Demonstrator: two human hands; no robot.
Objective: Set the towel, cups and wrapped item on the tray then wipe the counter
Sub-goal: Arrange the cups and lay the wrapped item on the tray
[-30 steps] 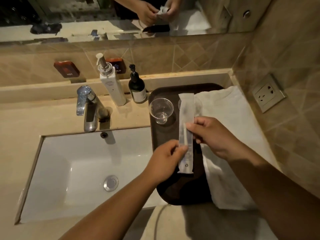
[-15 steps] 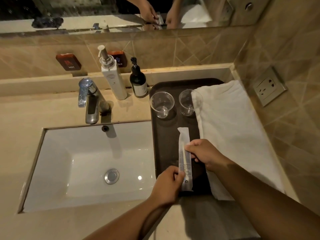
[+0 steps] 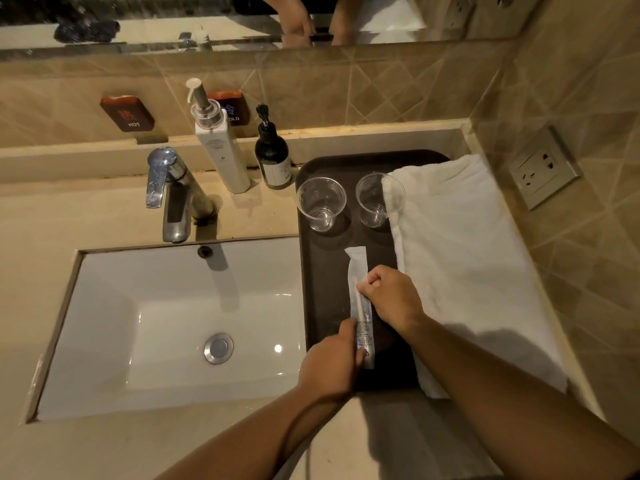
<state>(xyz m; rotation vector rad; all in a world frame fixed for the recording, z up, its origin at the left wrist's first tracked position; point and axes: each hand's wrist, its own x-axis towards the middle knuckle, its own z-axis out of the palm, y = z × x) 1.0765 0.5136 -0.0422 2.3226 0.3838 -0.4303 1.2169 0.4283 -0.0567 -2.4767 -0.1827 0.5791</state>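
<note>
A dark brown tray [image 3: 320, 271] lies on the counter right of the sink. Two clear plastic cups stand at its far end, one [image 3: 321, 203] on the left and one [image 3: 375, 199] beside the towel. A folded white towel [image 3: 457, 258] covers the tray's right side. The long white wrapped item [image 3: 358, 271] lies lengthwise on the tray's middle. My left hand [image 3: 330, 365] pinches its near end. My right hand [image 3: 393, 297] grips its middle from the right.
A white sink [image 3: 166, 320] with a chrome faucet [image 3: 173, 195] takes up the left. A white pump bottle [image 3: 218, 143] and a dark pump bottle [image 3: 273, 154] stand behind it. A wall socket [image 3: 543, 168] sits on the right tiled wall. A mirror runs along the top.
Both hands have lowered the wrapped item from in front of the cups down onto the tray's middle, nearer to me. The second cup came into sight.
</note>
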